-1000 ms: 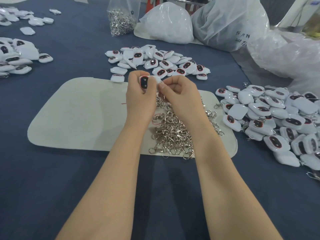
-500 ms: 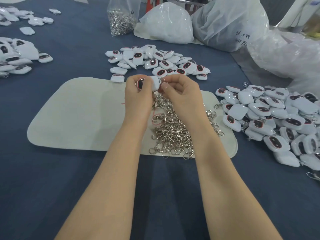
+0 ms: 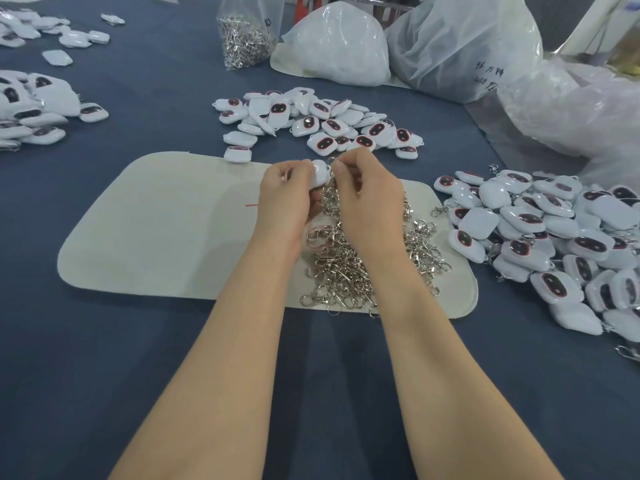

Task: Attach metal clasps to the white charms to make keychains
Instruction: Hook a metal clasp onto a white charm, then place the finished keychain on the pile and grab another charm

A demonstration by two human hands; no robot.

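Clear bag (image 3: 250, 10) of seemingly metal clasps (image 3: 244, 43) behind charm pile (image 3: 311, 119)

Desk (image 3: 104, 375): draped in dark blue cloth, spread across the whole view.
Mat (image 3: 166, 237): beige, round-cornered, flat on the desk at centre.
Red mark (image 3: 251, 204): short line on the mat.
White bag (image 3: 336, 46): opaque, bulging, at the far edge.
Translucent bag (image 3: 460, 46): just right of the white bag, dark handwriting on its side.
Crumpled plastic (image 3: 571, 109): far right, wrinkled, loosely heaped.
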